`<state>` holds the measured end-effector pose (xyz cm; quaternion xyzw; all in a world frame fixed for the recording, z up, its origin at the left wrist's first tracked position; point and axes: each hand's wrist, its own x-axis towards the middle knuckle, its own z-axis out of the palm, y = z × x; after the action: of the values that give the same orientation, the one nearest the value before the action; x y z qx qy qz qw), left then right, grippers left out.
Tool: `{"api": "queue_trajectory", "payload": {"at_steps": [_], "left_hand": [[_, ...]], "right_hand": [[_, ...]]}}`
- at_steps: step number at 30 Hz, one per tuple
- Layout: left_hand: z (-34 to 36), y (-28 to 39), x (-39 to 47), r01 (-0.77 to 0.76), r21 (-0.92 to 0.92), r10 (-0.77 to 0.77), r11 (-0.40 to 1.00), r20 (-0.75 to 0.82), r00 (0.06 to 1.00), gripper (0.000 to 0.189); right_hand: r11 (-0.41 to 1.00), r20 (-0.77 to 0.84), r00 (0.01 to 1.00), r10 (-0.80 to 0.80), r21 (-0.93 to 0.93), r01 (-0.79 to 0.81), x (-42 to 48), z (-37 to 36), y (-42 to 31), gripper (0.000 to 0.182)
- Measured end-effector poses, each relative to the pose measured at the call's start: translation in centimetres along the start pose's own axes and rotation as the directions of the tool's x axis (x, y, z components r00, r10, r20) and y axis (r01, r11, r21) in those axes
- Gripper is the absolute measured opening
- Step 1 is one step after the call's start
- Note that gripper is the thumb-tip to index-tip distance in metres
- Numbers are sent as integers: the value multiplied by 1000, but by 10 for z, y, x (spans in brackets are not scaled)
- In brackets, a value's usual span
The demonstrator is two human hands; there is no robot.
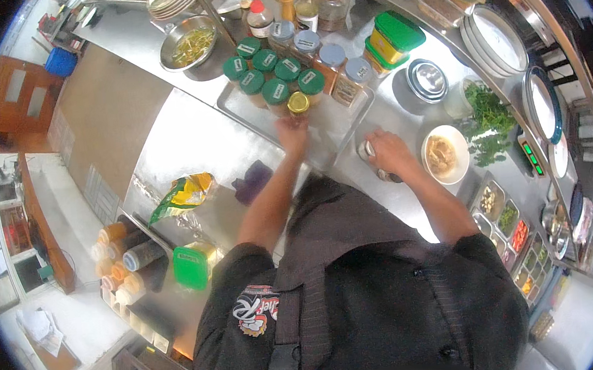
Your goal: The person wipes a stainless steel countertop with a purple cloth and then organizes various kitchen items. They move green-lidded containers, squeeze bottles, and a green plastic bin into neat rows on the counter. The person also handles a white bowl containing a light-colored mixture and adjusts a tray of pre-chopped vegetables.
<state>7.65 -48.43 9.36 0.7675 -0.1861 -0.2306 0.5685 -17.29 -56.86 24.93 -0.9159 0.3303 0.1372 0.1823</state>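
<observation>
My left hand (293, 131) reaches to a small jar with a gold lid (298, 102) at the near edge of a metal tray (323, 129); its fingers are around or against the jar's lower part. Behind it on the tray are several green-lidded jars (264, 59) and several spice containers with pale blue lids (332, 56). My right hand (388, 149) is on the steel counter beside the tray, over a small round-topped container (366, 150); its exact grip cannot be told. To its right stands a white bowl of tan paste (442, 155).
A steel bowl of sliced vegetables (190, 42) stands at the back left. Nearer lie a yellow and green packet (185, 195), a dark cloth (253, 182) and a green-lidded tub (192, 267). Leafy herbs (488, 118), stacked steel bowls (427, 80) and shelved plates (497, 42) are at right.
</observation>
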Motion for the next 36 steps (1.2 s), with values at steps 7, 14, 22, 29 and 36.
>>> {"api": "queue_trajectory", "payload": {"at_steps": [7,14,22,29,36], "left_hand": [[-16,-13,-41,120,-18,-114,993,194,974,50],[-12,-16,-37,11,75,-55,997,622,781,45],[57,-67,-1,-384,-55,338,922,600,725,54],[37,-63,-33,-314,-40,270,949,621,736,55],[-17,36,-85,-142,11,106,990,615,781,54]], "right_hand": [[999,-151,987,-50,7,52,102,-9,-46,55],[988,-402,916,6,142,56,32,-26,-32,50],[953,-263,931,253,231,-194,-91,1,60,52],[939,59,940,336,58,-339,-79,29,18,71],[975,-171,985,2,219,36,-10,-13,-34,59]]}}
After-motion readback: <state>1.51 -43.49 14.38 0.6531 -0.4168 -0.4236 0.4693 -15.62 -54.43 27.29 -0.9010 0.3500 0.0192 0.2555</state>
